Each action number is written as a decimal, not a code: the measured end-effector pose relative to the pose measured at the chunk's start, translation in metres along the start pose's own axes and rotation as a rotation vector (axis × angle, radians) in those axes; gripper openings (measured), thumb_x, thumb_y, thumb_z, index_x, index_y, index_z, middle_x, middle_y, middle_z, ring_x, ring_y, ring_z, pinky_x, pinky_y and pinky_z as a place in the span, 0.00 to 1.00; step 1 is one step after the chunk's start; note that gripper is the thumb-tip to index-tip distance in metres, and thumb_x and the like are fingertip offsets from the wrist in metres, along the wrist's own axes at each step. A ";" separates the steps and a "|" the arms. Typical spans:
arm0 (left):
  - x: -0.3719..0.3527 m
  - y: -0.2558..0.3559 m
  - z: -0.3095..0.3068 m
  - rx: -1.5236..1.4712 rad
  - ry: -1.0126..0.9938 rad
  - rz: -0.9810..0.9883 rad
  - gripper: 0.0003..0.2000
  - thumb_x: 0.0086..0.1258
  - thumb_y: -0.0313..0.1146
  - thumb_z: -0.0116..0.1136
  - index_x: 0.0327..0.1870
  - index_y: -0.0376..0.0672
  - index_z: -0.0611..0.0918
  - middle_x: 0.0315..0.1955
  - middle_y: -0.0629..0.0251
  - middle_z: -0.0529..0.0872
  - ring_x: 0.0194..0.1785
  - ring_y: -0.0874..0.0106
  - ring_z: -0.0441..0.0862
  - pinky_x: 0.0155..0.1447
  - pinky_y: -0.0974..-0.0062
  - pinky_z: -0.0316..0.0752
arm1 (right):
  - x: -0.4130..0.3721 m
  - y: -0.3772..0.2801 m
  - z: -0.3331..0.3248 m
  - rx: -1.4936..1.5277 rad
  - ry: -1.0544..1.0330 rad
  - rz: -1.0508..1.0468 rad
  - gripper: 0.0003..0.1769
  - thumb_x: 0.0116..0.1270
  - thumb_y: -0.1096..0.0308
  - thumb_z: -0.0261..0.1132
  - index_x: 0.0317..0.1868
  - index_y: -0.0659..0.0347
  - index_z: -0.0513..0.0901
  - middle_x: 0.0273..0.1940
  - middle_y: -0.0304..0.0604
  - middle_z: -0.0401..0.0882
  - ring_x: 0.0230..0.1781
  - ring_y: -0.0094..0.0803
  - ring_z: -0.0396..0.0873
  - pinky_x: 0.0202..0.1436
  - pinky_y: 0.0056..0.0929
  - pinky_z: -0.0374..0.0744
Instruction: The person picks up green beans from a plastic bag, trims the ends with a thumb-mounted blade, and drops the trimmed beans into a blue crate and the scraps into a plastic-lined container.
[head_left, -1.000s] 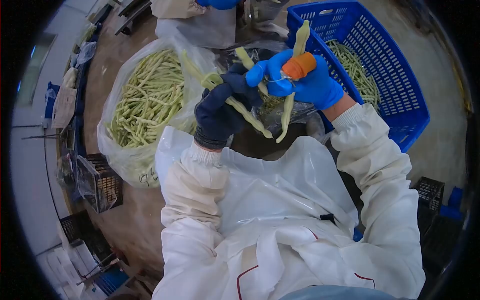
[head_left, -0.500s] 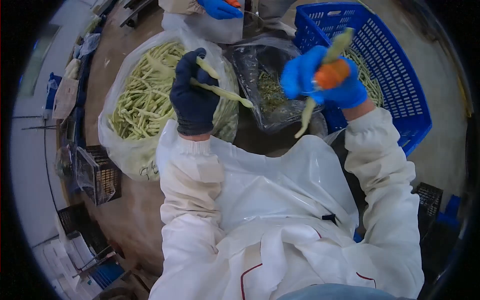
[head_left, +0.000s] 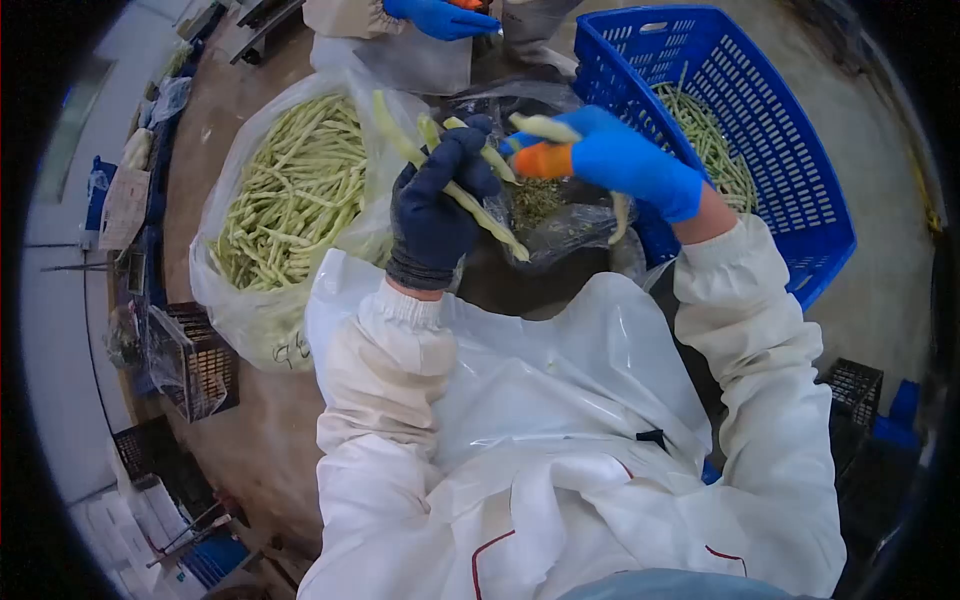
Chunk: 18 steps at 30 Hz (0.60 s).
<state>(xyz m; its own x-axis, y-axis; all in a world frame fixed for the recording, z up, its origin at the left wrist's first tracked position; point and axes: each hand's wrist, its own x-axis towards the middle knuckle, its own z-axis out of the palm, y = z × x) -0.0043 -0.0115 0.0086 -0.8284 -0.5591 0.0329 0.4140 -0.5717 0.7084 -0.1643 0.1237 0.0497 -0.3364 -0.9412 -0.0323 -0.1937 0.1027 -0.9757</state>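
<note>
My left hand (head_left: 435,205), in a dark glove, is closed around several long pale green beans (head_left: 492,225), which stick out on both sides of the fingers. Just to its right, my right hand (head_left: 635,168) wears a blue glove and grips another green bean (head_left: 545,127). Something orange (head_left: 543,160) sits at that hand's fingertips, close to the beans in the left hand; whether it is a handle or a finger cover I cannot tell. Beneath both hands, green trimmings (head_left: 537,203) lie in a container lined with dark, clear-looking plastic (head_left: 575,235).
A clear plastic bag (head_left: 235,315) full of green beans (head_left: 295,185) stands to the left. On the right is a blue perforated crate (head_left: 800,150) with beans (head_left: 715,150) in it. Across from me, another person's blue-gloved hand (head_left: 440,18) shows. Dark crates (head_left: 205,365) stand at far left.
My left hand has moved right and turned its beans. My right hand has come left and turned, bringing its bean and the orange thing close to the left hand.
</note>
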 end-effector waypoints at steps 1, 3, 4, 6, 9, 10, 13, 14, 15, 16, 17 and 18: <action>-0.002 -0.004 -0.002 0.293 -0.063 0.146 0.15 0.73 0.33 0.50 0.52 0.31 0.79 0.42 0.60 0.83 0.36 0.76 0.78 0.42 0.79 0.75 | 0.000 -0.002 0.009 -0.020 -0.024 -0.036 0.20 0.60 0.61 0.68 0.52 0.55 0.83 0.31 0.46 0.83 0.34 0.24 0.77 0.36 0.33 0.76; -0.006 -0.011 -0.008 0.878 -0.191 0.445 0.16 0.72 0.32 0.50 0.54 0.30 0.78 0.46 0.58 0.82 0.42 0.73 0.79 0.49 0.78 0.75 | -0.001 -0.005 0.012 -0.072 -0.063 -0.018 0.21 0.60 0.61 0.69 0.54 0.56 0.83 0.31 0.44 0.81 0.32 0.23 0.75 0.36 0.30 0.74; -0.004 -0.009 -0.008 0.867 -0.146 0.414 0.15 0.72 0.29 0.50 0.54 0.30 0.77 0.46 0.58 0.82 0.43 0.72 0.79 0.51 0.77 0.75 | -0.001 -0.010 0.007 -0.105 -0.078 0.035 0.22 0.60 0.61 0.69 0.54 0.58 0.82 0.32 0.40 0.80 0.31 0.22 0.73 0.36 0.28 0.73; 0.005 0.003 -0.022 0.769 -0.080 0.371 0.15 0.70 0.24 0.50 0.57 0.32 0.76 0.47 0.58 0.82 0.46 0.71 0.80 0.53 0.74 0.76 | 0.002 -0.008 -0.002 -0.192 -0.076 0.118 0.22 0.59 0.61 0.70 0.52 0.60 0.83 0.30 0.36 0.77 0.29 0.21 0.70 0.34 0.25 0.70; 0.012 0.022 -0.035 0.629 0.047 0.409 0.18 0.69 0.20 0.46 0.60 0.35 0.75 0.48 0.61 0.82 0.48 0.70 0.81 0.55 0.71 0.77 | 0.004 0.005 -0.014 -0.281 0.011 0.169 0.18 0.56 0.60 0.72 0.44 0.61 0.86 0.25 0.33 0.73 0.26 0.20 0.67 0.30 0.25 0.65; 0.015 0.024 -0.044 0.815 0.015 0.479 0.17 0.72 0.24 0.43 0.60 0.35 0.75 0.50 0.60 0.82 0.47 0.70 0.82 0.56 0.71 0.77 | 0.002 0.006 -0.016 -0.269 0.056 0.158 0.17 0.55 0.60 0.73 0.41 0.61 0.87 0.23 0.32 0.72 0.26 0.20 0.67 0.29 0.25 0.64; 0.011 0.025 -0.036 1.099 -0.223 0.418 0.17 0.72 0.24 0.44 0.60 0.36 0.76 0.52 0.59 0.81 0.48 0.70 0.82 0.56 0.71 0.77 | -0.003 0.002 -0.018 -0.259 0.080 0.165 0.16 0.54 0.61 0.73 0.40 0.62 0.87 0.21 0.31 0.71 0.24 0.20 0.67 0.27 0.25 0.62; 0.007 0.015 -0.026 0.759 -0.119 0.198 0.16 0.73 0.26 0.46 0.59 0.34 0.76 0.52 0.57 0.81 0.47 0.71 0.82 0.55 0.71 0.78 | -0.002 0.000 -0.018 -0.258 0.067 0.172 0.16 0.54 0.61 0.73 0.40 0.62 0.87 0.21 0.31 0.71 0.24 0.20 0.66 0.27 0.25 0.62; -0.001 0.014 -0.003 0.511 -0.041 -0.012 0.16 0.73 0.26 0.47 0.58 0.31 0.76 0.52 0.57 0.81 0.47 0.70 0.82 0.54 0.72 0.77 | -0.002 0.000 -0.016 -0.281 0.054 0.170 0.15 0.55 0.63 0.71 0.40 0.62 0.87 0.21 0.31 0.71 0.23 0.20 0.66 0.27 0.25 0.63; -0.002 0.006 0.005 0.484 -0.038 -0.017 0.14 0.72 0.29 0.50 0.54 0.31 0.78 0.46 0.58 0.83 0.44 0.71 0.83 0.51 0.75 0.78 | -0.002 0.000 -0.013 -0.300 0.041 0.170 0.14 0.56 0.64 0.70 0.40 0.62 0.87 0.21 0.31 0.71 0.23 0.20 0.66 0.27 0.25 0.63; -0.001 0.002 0.009 0.457 -0.036 -0.022 0.13 0.71 0.31 0.54 0.49 0.31 0.80 0.39 0.60 0.86 0.42 0.72 0.84 0.48 0.77 0.78 | -0.002 0.001 -0.011 -0.319 0.030 0.169 0.13 0.57 0.65 0.69 0.41 0.62 0.87 0.21 0.32 0.71 0.23 0.20 0.66 0.28 0.26 0.64; -0.001 0.002 0.007 0.439 -0.039 -0.036 0.14 0.72 0.30 0.52 0.52 0.30 0.78 0.43 0.59 0.84 0.45 0.71 0.83 0.51 0.76 0.78 | -0.002 0.001 -0.010 -0.320 0.036 0.132 0.13 0.58 0.66 0.67 0.42 0.62 0.86 0.21 0.32 0.72 0.23 0.20 0.67 0.28 0.26 0.65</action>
<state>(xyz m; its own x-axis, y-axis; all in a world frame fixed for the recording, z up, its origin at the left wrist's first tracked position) -0.0053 -0.0082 0.0149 -0.8565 -0.5156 0.0230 0.1917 -0.2764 0.9417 -0.1726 0.1291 0.0513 -0.4091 -0.9017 -0.1400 -0.4237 0.3236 -0.8460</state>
